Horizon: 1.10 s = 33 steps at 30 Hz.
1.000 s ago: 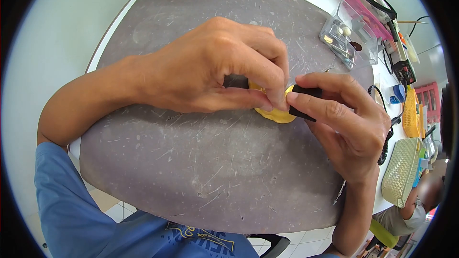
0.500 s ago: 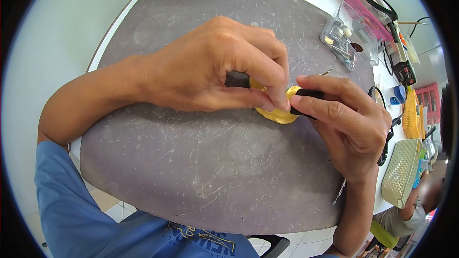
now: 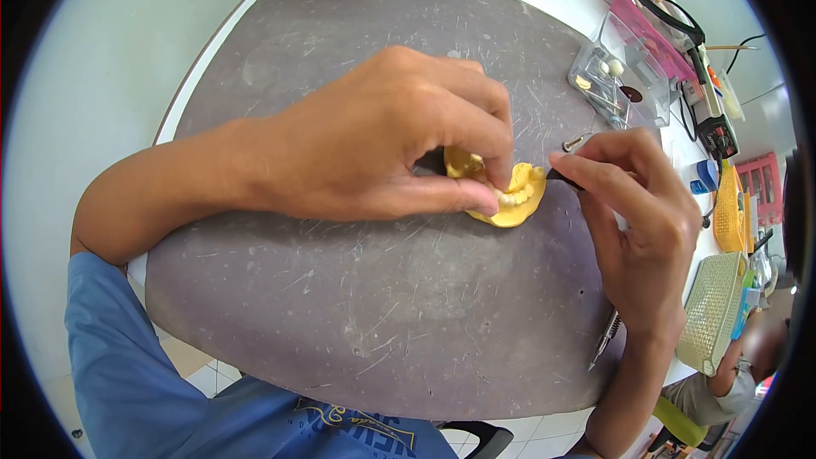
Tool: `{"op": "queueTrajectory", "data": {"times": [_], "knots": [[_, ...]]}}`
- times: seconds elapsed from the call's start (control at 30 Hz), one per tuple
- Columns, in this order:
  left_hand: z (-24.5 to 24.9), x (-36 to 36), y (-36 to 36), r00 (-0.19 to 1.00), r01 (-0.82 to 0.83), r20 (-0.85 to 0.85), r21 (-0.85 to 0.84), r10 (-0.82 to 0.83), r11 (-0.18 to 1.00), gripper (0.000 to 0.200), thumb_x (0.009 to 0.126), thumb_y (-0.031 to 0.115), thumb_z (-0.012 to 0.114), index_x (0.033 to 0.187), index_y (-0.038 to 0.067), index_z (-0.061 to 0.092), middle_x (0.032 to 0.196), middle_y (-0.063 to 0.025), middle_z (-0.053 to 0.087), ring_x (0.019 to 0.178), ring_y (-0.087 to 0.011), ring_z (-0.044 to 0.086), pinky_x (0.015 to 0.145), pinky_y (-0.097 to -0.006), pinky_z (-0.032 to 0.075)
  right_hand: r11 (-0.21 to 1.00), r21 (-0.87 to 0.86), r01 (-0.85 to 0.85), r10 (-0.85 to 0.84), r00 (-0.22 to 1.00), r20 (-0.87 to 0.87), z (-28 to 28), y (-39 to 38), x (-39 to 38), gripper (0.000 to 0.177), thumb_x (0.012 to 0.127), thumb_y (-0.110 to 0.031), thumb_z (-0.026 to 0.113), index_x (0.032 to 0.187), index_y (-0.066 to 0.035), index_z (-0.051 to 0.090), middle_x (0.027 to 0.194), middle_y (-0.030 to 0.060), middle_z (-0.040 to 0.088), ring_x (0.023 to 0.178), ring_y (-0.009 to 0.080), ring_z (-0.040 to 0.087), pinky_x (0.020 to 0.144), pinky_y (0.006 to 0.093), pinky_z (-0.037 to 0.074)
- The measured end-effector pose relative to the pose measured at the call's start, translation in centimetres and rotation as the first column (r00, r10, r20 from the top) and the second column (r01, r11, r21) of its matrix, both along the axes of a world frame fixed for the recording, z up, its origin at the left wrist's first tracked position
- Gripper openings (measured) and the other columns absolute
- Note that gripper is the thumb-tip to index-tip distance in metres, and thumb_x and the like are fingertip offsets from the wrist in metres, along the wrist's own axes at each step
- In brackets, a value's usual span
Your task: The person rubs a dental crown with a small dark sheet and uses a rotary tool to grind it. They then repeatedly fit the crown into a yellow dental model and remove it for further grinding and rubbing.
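Because the left hand [image 3: 382, 144] covers much of it, the one yellow tooth model [image 3: 520, 201] shows only partly, pinched by thumb and fingers on the grey mat [image 3: 340, 314]. The right hand [image 3: 637, 229] grips one black tool [image 3: 563, 177], mostly hidden, tip at the model's edge.

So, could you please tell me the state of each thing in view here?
Left hand: closed on the yellow dental cast.
Yellow dental cast: resting on the grey mat, teeth showing.
Right hand: pinching the black tool, its end at the cast.
Clear plastic box: seems open, small items inside.
Metal pick: lying unheld at the mat's edge.
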<state>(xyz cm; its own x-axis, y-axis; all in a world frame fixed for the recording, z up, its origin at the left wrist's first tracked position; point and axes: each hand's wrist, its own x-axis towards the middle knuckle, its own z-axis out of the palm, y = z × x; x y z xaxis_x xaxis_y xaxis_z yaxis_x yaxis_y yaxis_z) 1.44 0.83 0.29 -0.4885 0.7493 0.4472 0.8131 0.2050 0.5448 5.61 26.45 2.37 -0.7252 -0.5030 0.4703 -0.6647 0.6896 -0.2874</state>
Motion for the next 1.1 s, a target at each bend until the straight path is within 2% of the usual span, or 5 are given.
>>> {"op": "queueTrajectory", "data": {"times": [0.27, 0.33, 0.5, 0.67, 1.1], "knots": [[0.4, 0.8, 0.3, 0.998, -0.057, -0.023, -0.011, 0.057, 0.998, 0.014, 0.08, 0.012, 0.083, 0.087, 0.005, 0.074, 0.097, -0.0041, 0.07, 0.088, -0.0179, 0.064, 0.072, -0.0297, 0.054, 0.95, 0.067, 0.305, -0.291, 0.942, -0.166, 2.7, 1.3, 1.5, 0.043, 0.082, 0.0, 0.077, 0.124, -0.006, 0.07, 0.104, 0.0079, 0.068, 0.09, 0.0177, 0.068, 0.074, 0.0328, 0.057], [0.5, 1.0, 0.3, 0.998, -0.06, -0.002, -0.005, 0.06, 0.998, 0.013, 0.08, 0.012, 0.083, 0.087, 0.004, 0.073, 0.097, -0.0044, 0.07, 0.089, -0.0181, 0.064, 0.073, -0.0302, 0.054, 0.911, 0.012, 0.412, -0.407, 0.904, -0.127, 3.6, 1.1, 3.0, 0.022, 0.089, -0.013, 0.076, 0.107, -0.002, 0.071, 0.089, 0.005, 0.067, 0.078, 0.014, 0.065, 0.064, 0.0294, 0.052], [0.9, 1.3, 0.3, 0.991, -0.082, 0.107, -0.025, 0.084, 0.996, 0.012, 0.081, 0.009, 0.082, 0.085, 0.003, 0.072, 0.097, -0.0052, 0.07, 0.091, -0.0188, 0.065, 0.073, -0.0318, 0.054, 0.652, 0.344, 0.675, -0.739, 0.667, 0.091, 2.5, 3.8, 6.4, 0.054, 0.085, -0.048, 0.078, 0.071, -0.002, 0.054, 0.054, 0.0087, 0.049, 0.05, 0.0221, 0.048, 0.051, 0.0366, 0.035], [1.0, 1.8, 0.5, 0.994, -0.078, 0.068, -0.031, 0.08, 0.996, 0.012, 0.08, 0.007, 0.082, 0.084, 0.002, 0.072, 0.097, -0.0068, 0.07, 0.092, -0.0193, 0.065, 0.075, -0.0321, 0.054, 0.652, 0.405, 0.641, -0.758, 0.548, 0.353, 1.9, 4.1, 8.0, 0.06, 0.084, -0.048, 0.079, 0.063, 0.001, 0.051, 0.051, 0.0059, 0.045, 0.05, 0.0156, 0.043, 0.048, 0.036, 0.032], [0.8, 2.6, 0.6, 0.994, -0.108, -0.006, -0.061, 0.108, 0.992, 0.017, 0.084, 0.014, 0.08, 0.092, 0.003, 0.071, 0.097, -0.0076, 0.069, 0.09, -0.0218, 0.063, 0.077, -0.0338, 0.054, 0.673, -0.247, 0.698, -0.491, 0.67, 0.557, -1.3, 6.8, 9.7, 0.038, 0.095, -0.028, 0.066, 0.069, 0.0, 0.06, 0.06, -0.0063, 0.043, 0.055, 0.0041, 0.034, 0.051, 0.0269, 0.023]]}}
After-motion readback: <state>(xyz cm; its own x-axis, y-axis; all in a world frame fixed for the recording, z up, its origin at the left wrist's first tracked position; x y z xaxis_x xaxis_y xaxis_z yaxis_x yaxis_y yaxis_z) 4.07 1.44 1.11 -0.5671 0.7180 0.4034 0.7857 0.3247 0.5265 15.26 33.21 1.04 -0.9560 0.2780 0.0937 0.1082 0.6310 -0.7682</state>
